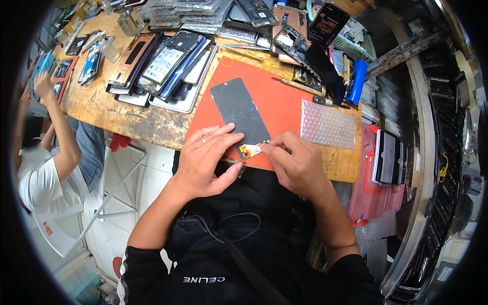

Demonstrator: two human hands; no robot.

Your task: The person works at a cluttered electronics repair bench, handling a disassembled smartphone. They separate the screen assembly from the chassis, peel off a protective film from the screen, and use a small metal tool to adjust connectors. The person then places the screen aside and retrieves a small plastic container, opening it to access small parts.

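Note:
A dark phone screen panel (239, 109) lies at a slant on the orange-red mat (284, 109) in front of me. At its near end is a small white and orange-gold flex cable piece (249, 150). My left hand (207, 163) is open, fingers spread, with its fingertips on the panel's near left edge. On the other side, my right hand (296, 161) is closed in a pinch at the panel's near right corner, against the flex piece. What sits between those fingertips is hidden.
Bubble wrap (328, 123) lies to the right of the mat. Stacked phones (173, 61) stand left, and opened phones (292, 43) crowd the back. A screwdriver (297, 85) and a blue cylinder (358, 81) are at the back right. A co-worker's arm (63, 137) shows at far left.

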